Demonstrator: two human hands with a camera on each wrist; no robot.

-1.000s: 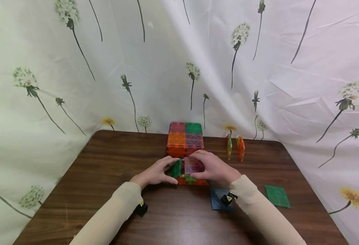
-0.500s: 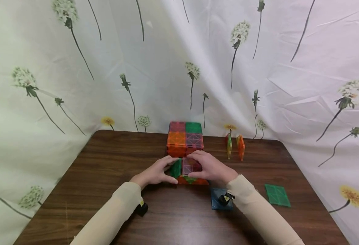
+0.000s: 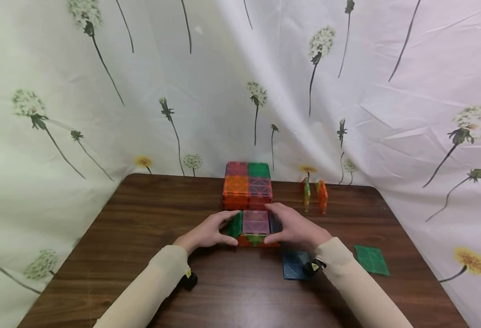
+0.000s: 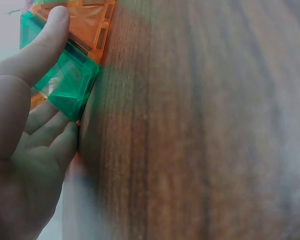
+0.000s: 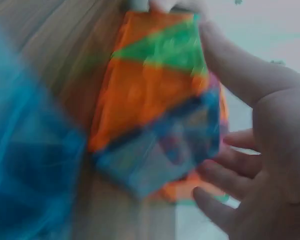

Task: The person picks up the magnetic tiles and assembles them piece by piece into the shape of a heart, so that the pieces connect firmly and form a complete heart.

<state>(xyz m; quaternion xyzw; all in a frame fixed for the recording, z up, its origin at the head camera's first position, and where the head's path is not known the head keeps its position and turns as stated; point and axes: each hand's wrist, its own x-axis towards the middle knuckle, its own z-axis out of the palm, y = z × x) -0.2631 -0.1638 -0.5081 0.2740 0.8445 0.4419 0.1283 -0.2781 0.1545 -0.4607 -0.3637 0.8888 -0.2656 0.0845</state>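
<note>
A small structure of magnetic tiles stands mid-table. Its top is a translucent purple tile (image 3: 256,222); an orange front with a green triangle (image 3: 254,240) faces me. On its left side leans a green tile (image 4: 65,82), and my left hand (image 3: 207,230) holds this between thumb and fingers. On the right side slants a blue tile (image 5: 165,145). My right hand (image 3: 295,225) is spread around that side, thumb near the front corner and fingers towards the back. Whether its fingertips touch the blue tile is unclear from the blurred right wrist view.
Behind the structure stands a larger box of orange, pink, purple and green tiles (image 3: 237,184). Two upright tile pieces, a yellow-green one (image 3: 307,196) and an orange one (image 3: 322,198), stand back right. A flat blue tile (image 3: 294,265) and a flat green tile (image 3: 371,260) lie on the right.
The purple tile has shifted left to lie beside the green tile. My right hand has let go of it and moved right, while my left hand has stayed in place.
</note>
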